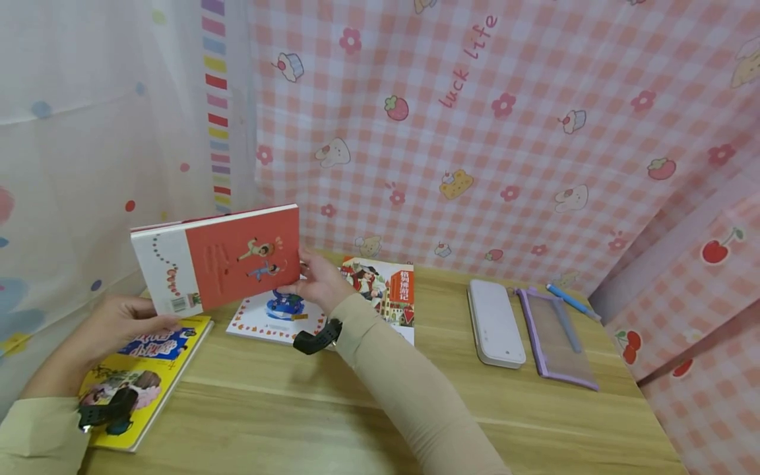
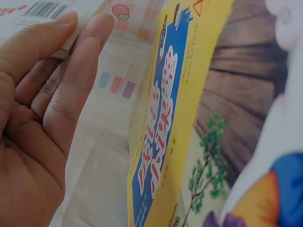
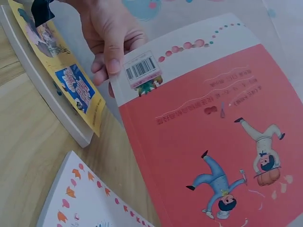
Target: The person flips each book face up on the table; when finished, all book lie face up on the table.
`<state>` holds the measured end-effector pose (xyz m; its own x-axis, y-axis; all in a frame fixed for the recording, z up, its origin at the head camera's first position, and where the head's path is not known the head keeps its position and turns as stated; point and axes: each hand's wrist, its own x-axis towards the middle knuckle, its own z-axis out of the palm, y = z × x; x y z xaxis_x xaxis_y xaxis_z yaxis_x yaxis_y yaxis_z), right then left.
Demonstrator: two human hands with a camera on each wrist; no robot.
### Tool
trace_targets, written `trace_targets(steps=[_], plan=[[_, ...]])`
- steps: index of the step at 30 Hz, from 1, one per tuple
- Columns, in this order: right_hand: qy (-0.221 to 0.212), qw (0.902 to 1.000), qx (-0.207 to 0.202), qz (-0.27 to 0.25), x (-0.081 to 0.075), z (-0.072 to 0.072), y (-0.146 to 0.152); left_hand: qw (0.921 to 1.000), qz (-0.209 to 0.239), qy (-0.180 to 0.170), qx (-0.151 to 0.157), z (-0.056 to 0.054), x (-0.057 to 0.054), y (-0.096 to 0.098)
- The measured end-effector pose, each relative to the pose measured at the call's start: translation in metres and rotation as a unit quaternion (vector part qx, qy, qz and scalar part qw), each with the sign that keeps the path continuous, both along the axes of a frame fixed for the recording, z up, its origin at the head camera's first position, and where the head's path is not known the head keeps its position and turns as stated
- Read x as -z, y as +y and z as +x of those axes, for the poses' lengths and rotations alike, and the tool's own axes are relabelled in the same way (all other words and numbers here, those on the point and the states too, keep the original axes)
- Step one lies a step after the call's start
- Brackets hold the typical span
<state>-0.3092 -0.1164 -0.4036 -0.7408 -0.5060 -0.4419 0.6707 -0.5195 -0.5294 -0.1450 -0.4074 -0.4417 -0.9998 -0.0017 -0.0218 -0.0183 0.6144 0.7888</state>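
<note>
A red and white book (image 1: pixel 243 257) is held up sideways above the table, its back cover with a barcode turned toward me. My left hand (image 1: pixel 121 323) pinches its lower left corner between thumb and fingers, as the right wrist view also shows on the red book (image 3: pixel 208 127). At the book's right edge my right hand (image 1: pixel 320 280) grips it, the fingers partly hidden behind. Beneath the left hand lies a yellow book (image 1: pixel 145 396) with a blue title panel. A white book with a dotted border (image 1: pixel 255 323) lies under the right hand.
Beside the white book, another illustrated book (image 1: pixel 386 290) with a red title label lies partly behind the right forearm. Farther right are a white case (image 1: pixel 496 323), a purple-edged mesh pouch (image 1: pixel 558 340) and a blue pen (image 1: pixel 572 302). Patterned curtains (image 1: pixel 445 132) hang along the table's back.
</note>
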Motion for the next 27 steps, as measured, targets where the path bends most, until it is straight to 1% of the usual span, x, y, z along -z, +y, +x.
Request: trace_targets(steps=[4, 7, 9, 11, 13, 15, 17, 19, 22, 24, 27], plan=[[-0.02, 0.9993, -0.011, 0.03, -0.003, -0.001, 0.001, 0.9999, -0.012, 0.004, 0.0, 0.0, 0.002, 0.0], [-0.024, 0.9976, -0.027, 0.059, -0.005, -0.002, 0.002, 0.9997, -0.021, 0.008, 0.001, -0.001, 0.003, -0.001], [-0.005, 0.9953, -0.045, 0.086, -0.007, -0.002, 0.003, 0.9997, -0.023, 0.008, 0.003, -0.001, 0.003, -0.001], [0.029, 0.9904, -0.062, 0.12, -0.009, -0.002, 0.005, 0.9997, -0.024, 0.007, 0.004, -0.001, 0.003, -0.001], [0.068, 0.9814, -0.065, 0.168, -0.01, -0.001, 0.006, 0.9996, -0.027, 0.008, 0.004, -0.001, 0.003, -0.001], [0.103, 0.9694, -0.052, 0.216, -0.011, 0.001, 0.006, 0.9996, -0.026, 0.01, 0.005, -0.001, 0.003, -0.001], [0.133, 0.9605, -0.026, 0.243, -0.011, 0.003, 0.005, 0.9996, -0.024, 0.011, 0.006, -0.001, 0.002, -0.001], [0.171, 0.9487, 0.0, 0.266, -0.01, 0.004, 0.003, 0.9998, -0.02, 0.008, 0.003, -0.001, 0.003, 0.0], [0.216, 0.9341, 0.03, 0.283, -0.01, 0.005, -0.001, 0.9999, -0.015, 0.001, 0.002, -0.001, 0.003, 0.001], [0.229, 0.926, 0.043, 0.297, -0.011, 0.006, -0.003, 0.9999, -0.015, -0.001, 0.002, -0.001, 0.002, 0.001], [0.23, 0.9199, 0.053, 0.313, -0.013, 0.006, -0.004, 0.9998, -0.018, -0.001, 0.004, -0.001, 0.002, 0.001]])
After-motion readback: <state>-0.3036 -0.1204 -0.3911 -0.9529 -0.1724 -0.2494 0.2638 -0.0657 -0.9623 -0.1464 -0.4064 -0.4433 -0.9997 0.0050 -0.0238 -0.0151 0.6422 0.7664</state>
